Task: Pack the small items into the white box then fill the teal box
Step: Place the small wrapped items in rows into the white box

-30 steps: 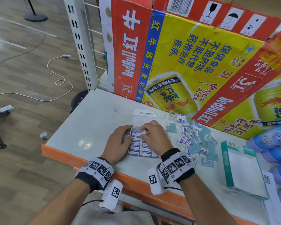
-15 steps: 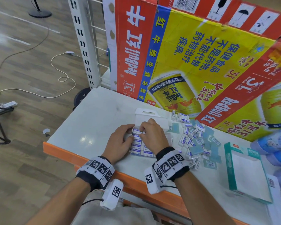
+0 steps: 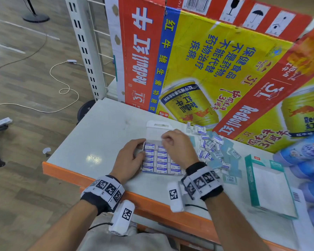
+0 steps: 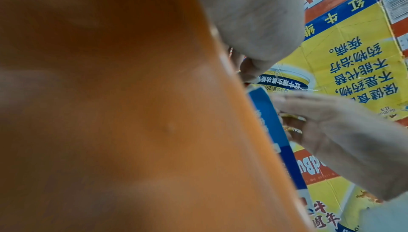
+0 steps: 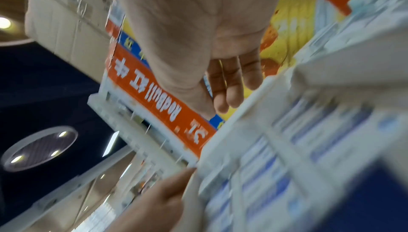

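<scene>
The white box [image 3: 157,129] lies flat mid-table with its flap folded back, and rows of blue-and-white erasers [image 3: 159,161] fill it. My left hand [image 3: 131,156] rests against the box's left wall, with its thumb and fingertips touching the wall. My right hand [image 3: 176,147] hovers over the top right of the box, its fingers [image 5: 229,87] loosely extended onto the top row, with nothing visible in them. Loose erasers [image 3: 210,145] are piled to the right of the box. The teal box [image 3: 268,185] lies open further right and shows a bare white inside.
A tall printed cardboard carton [image 3: 207,60] stands as a wall along the table's back. Blue packets [image 3: 306,154] are stacked at the far right. The table's orange front edge [image 3: 65,171] runs under my wrists. A white shelf upright [image 3: 85,51] rises at the back left.
The eraser my right hand pinched over the top row now lies in the box. The right fingers have moved slightly right along that row. The left hand stays at the box's left side.
</scene>
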Available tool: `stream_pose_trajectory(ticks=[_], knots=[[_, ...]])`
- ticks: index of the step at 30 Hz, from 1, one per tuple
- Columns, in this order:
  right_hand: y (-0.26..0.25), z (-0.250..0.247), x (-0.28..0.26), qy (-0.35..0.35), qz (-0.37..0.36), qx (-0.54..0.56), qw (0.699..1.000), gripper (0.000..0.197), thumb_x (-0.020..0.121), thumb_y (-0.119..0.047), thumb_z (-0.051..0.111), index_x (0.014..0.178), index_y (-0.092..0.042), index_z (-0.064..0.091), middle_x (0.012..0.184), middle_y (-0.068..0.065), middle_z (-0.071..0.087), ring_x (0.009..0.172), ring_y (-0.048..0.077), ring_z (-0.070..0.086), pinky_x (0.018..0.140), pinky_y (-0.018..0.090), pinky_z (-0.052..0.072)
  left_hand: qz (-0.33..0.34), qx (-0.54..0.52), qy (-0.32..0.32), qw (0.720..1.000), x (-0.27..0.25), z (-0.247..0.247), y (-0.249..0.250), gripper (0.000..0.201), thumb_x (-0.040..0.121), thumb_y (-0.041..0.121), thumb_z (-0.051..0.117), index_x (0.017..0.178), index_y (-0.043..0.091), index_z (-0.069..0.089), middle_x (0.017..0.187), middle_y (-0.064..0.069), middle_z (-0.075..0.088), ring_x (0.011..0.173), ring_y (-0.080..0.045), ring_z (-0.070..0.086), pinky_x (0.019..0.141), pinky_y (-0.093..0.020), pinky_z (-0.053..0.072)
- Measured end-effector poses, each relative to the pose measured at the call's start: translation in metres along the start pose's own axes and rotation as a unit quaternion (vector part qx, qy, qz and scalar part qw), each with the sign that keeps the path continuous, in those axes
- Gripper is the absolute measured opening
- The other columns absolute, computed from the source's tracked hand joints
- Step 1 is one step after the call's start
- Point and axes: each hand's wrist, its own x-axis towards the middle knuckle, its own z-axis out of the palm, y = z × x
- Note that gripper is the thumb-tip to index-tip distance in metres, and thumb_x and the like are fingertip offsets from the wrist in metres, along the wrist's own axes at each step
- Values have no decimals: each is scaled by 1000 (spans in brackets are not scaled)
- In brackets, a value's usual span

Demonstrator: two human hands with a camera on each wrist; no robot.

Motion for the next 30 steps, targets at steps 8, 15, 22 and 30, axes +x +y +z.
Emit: stream_pose_trajectory(ticks=[8, 15, 22, 30], knots=[[70, -62, -8, -29, 152, -143, 977, 25, 83, -1, 55, 103, -11, 67, 110, 8, 64, 101, 24, 60, 88, 33, 49, 6, -15, -4, 1000, 0, 0, 0, 43, 82, 26, 46, 123, 20, 55, 114, 9, 61, 98, -1, 55, 80, -16, 41], [76, -61, -19, -85, 118, -211, 967, 37, 78, -6, 66, 113, -16, 65, 114, 7, 51, 113, 24, 49, 98, 36, 44, -1, -17, -5, 1000, -1, 0, 0, 43, 81, 27, 46, 123, 20, 56, 113, 9, 62, 99, -3, 56, 83, -21, 44], [74, -61, -25, -131, 126, -241, 953, 49, 76, -11, 64, 123, -26, 59, 123, 2, 48, 122, 24, 38, 103, 38, 37, -7, -19, -10, 1000, -1, -1, 1, 42, 82, 28, 46, 123, 20, 55, 112, 9, 63, 99, -5, 57, 85, -27, 48], [76, -60, -30, -38, 99, -130, 986, 25, 83, -12, 66, 105, -23, 63, 106, -1, 42, 78, 8, 51, 82, 20, 39, -5, -17, -9, 1000, -1, -1, 2, 34, 88, 19, 52, 122, 24, 55, 113, 9, 62, 96, 1, 55, 82, -24, 46]])
